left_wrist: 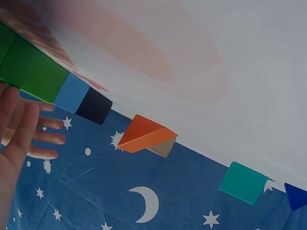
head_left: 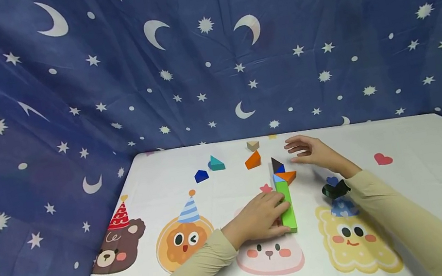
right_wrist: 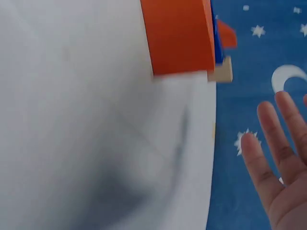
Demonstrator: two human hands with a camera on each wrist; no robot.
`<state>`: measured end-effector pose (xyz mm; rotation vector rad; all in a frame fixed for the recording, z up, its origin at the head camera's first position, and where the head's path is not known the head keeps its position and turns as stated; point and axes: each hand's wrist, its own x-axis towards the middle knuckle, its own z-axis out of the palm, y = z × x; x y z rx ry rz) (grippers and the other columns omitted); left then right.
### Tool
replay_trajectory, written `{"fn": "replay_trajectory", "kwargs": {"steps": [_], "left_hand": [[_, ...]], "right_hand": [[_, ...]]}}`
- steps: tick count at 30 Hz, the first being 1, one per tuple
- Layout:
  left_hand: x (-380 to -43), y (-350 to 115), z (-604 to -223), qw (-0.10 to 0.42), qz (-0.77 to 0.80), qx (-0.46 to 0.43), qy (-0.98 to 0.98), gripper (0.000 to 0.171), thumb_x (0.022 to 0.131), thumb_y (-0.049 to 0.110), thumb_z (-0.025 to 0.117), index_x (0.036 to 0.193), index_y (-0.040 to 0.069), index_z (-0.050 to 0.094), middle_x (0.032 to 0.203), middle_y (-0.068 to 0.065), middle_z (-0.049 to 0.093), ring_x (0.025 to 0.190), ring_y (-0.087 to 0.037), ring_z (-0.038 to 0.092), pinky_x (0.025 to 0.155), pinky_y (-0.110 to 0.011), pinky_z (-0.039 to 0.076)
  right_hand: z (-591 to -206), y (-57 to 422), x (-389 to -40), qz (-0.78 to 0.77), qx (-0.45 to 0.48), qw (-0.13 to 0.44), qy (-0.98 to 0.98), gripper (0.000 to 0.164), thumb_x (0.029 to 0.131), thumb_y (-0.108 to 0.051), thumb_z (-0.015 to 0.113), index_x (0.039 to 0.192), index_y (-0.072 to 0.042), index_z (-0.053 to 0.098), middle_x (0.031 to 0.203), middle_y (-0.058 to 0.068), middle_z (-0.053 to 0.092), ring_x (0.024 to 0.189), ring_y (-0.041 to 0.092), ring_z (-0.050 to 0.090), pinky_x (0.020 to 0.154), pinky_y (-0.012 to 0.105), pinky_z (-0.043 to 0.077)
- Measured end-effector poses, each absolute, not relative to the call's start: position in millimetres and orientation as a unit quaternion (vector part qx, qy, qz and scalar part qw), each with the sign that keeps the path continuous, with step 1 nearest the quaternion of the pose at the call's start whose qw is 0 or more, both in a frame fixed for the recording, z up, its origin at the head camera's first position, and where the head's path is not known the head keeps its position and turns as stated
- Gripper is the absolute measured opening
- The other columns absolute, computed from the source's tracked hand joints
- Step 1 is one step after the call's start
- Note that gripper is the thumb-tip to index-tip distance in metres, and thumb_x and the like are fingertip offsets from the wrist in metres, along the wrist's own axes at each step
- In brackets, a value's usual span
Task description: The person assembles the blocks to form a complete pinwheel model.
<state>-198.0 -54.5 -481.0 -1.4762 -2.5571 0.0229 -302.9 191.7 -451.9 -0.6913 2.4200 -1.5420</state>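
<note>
My left hand (head_left: 262, 218) lies over a long green block (head_left: 288, 215), its fingers across the top and the thumb low along the near left side. In the left wrist view the green block (left_wrist: 36, 72) meets a light blue block (left_wrist: 71, 93), and a black block (left_wrist: 94, 105) follows. Beside these, an orange block (head_left: 287, 177) points right in the head view; a dark blue piece (head_left: 280, 169) shows behind. To the right of the row, my right hand (head_left: 317, 153) hovers with spread, loosely bent fingers and nothing in them. The right wrist view shows its fingers apart from the orange block (right_wrist: 180, 38).
Loose blocks lie farther back: an orange one (head_left: 253, 160), a wooden-coloured one (head_left: 253, 145), a teal one (head_left: 216, 163) and a blue one (head_left: 201, 176). A dark wrist strap (head_left: 335, 190) sits by the right sleeve. A starry blue curtain (head_left: 190, 64) hangs behind the printed tablecloth (head_left: 425, 190).
</note>
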Motion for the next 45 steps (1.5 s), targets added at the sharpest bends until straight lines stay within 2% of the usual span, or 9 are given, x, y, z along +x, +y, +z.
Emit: {"fn": "replay_trajectory", "kwargs": {"steps": [3,6,15,27,36,45], "left_hand": [[-198.0,-54.5,-480.6,0.097,0.005,-0.499,-0.861,0.048,0.088,0.060,0.048,0.114,0.020,0.052,0.114,0.002,0.049,0.106,-0.013,0.050,0.098,-0.029,0.041],[-198.2,-54.9,-480.6,0.100,0.003,-0.499,-0.861,0.047,0.088,0.060,0.048,0.114,0.020,0.052,0.114,0.002,0.049,0.109,-0.014,0.050,0.100,-0.029,0.041],[-198.3,-55.2,-481.8,0.101,0.002,-0.499,-0.861,0.047,0.088,0.060,0.049,0.113,0.020,0.052,0.115,0.001,0.049,0.113,-0.014,0.049,0.102,-0.030,0.040],[-196.9,-52.5,-481.3,0.090,-0.001,-0.495,-0.864,0.050,0.089,0.060,0.048,0.119,0.020,0.052,0.118,0.001,0.049,0.111,-0.014,0.049,0.102,-0.030,0.040],[-197.2,-51.8,-481.1,0.097,-0.007,-0.500,-0.861,0.051,0.088,0.061,0.047,0.117,0.020,0.052,0.114,0.001,0.048,0.106,-0.013,0.049,0.100,-0.029,0.041],[-199.4,-54.9,-481.1,0.120,0.003,-0.492,-0.862,0.052,0.089,0.059,0.048,0.120,0.018,0.052,0.117,-0.001,0.052,0.111,-0.015,0.052,0.102,-0.031,0.040]], "right_hand": [[-451.1,186.8,-290.7,-0.505,-0.254,0.075,0.821,0.052,0.085,-0.003,0.066,0.132,-0.001,0.045,0.130,0.025,0.051,0.118,0.041,0.052,0.099,0.052,0.042],[-451.5,181.7,-278.5,-0.478,-0.272,0.051,0.834,0.052,0.083,-0.005,0.069,0.130,-0.001,0.047,0.127,0.023,0.054,0.115,0.039,0.055,0.098,0.053,0.042],[-466.3,177.8,-261.2,-0.419,-0.273,0.033,0.865,0.049,0.079,-0.015,0.074,0.121,0.001,0.055,0.121,0.020,0.059,0.112,0.037,0.058,0.093,0.051,0.047],[-475.6,178.9,-267.2,-0.411,-0.224,0.041,0.882,0.031,0.080,-0.001,0.070,0.110,0.001,0.061,0.106,0.020,0.064,0.097,0.034,0.063,0.083,0.043,0.053],[-473.6,174.1,-251.2,-0.410,-0.226,0.019,0.883,0.039,0.079,-0.006,0.072,0.115,0.004,0.058,0.114,0.021,0.062,0.107,0.037,0.059,0.091,0.050,0.048],[-473.2,171.3,-233.0,-0.401,-0.243,-0.021,0.883,0.046,0.079,-0.007,0.073,0.120,0.001,0.055,0.121,0.020,0.058,0.115,0.038,0.053,0.094,0.052,0.046]]}}
